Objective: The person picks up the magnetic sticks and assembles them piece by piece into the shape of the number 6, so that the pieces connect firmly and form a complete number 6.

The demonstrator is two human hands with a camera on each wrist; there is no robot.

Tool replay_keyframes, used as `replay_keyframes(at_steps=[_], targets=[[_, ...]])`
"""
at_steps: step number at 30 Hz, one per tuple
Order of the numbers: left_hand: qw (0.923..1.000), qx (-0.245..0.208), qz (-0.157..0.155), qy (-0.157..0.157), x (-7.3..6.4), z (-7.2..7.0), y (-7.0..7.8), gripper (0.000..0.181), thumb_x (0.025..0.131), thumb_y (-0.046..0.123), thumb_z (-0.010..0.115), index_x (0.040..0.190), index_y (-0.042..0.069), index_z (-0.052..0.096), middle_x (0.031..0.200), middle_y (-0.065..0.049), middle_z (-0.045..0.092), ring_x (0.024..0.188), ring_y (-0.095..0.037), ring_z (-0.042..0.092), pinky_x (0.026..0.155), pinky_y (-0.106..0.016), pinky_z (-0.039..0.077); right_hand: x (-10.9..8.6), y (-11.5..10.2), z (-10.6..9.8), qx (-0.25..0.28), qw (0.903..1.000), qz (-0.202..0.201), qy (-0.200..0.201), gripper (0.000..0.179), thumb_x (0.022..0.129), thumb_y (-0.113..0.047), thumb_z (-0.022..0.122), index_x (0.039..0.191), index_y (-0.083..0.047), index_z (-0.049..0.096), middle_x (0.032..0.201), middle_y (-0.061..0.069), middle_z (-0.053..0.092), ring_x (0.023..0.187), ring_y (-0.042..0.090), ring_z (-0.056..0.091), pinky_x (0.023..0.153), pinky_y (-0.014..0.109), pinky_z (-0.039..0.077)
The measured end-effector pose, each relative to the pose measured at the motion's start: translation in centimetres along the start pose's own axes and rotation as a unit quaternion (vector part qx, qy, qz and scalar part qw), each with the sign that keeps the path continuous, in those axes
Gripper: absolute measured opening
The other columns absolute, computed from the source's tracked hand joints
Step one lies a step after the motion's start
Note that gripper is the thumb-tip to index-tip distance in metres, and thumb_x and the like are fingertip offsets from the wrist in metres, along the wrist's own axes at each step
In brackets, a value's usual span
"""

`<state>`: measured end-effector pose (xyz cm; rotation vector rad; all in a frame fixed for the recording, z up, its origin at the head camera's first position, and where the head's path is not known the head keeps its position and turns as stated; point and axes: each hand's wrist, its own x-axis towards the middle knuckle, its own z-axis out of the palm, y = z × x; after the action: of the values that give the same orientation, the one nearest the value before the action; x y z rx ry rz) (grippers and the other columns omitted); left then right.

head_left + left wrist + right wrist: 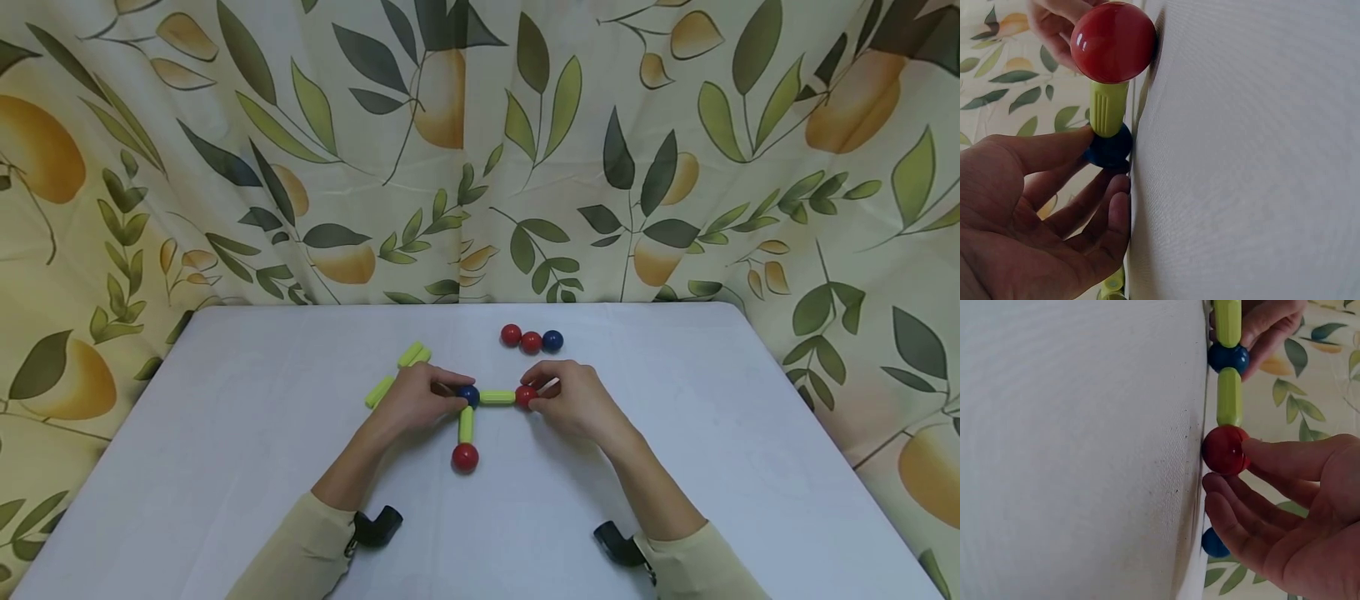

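Observation:
My left hand [422,398] pinches a blue ball [470,395] between thumb and fingers near the middle of the table. From this ball a yellow-green rod [497,397] runs right to a red ball [526,397], which my right hand [576,402] pinches. A second yellow-green rod [466,426] joins the blue ball and points toward me, ending in another red ball [465,457]. Together the pieces form an L lying on the table. In the left wrist view that near red ball [1114,42] stands closest to the camera.
Several loose yellow-green rods [380,392] lie just beyond my left hand, partly covered by it. Behind my right hand, two red balls [511,335] and a blue ball [552,341] sit in a row. A leaf-and-fruit patterned curtain [540,167] hangs at the white table's [225,417] far edge.

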<state>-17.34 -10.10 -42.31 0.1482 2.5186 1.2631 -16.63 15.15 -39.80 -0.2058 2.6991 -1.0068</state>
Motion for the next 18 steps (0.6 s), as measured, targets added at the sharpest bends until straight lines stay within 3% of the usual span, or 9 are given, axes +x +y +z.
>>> replay_keyframes(at_steps=[18], targets=[[1.0000,0.002,0.001,-0.004,0.01,-0.07,0.01,0.029,0.093,0.015,0.079,0.121,0.022,0.080,0.107,0.001,0.075,0.096,-0.017,0.066,0.081,-0.030,0.057,0.13,0.21,0.09,-0.002,1.0000,0.000,0.003,0.023,0.091,-0.008,0.077,0.114,-0.013,0.077,0.106,0.007,0.074,0.093,0.022,0.068,0.083,0.037,0.060]])
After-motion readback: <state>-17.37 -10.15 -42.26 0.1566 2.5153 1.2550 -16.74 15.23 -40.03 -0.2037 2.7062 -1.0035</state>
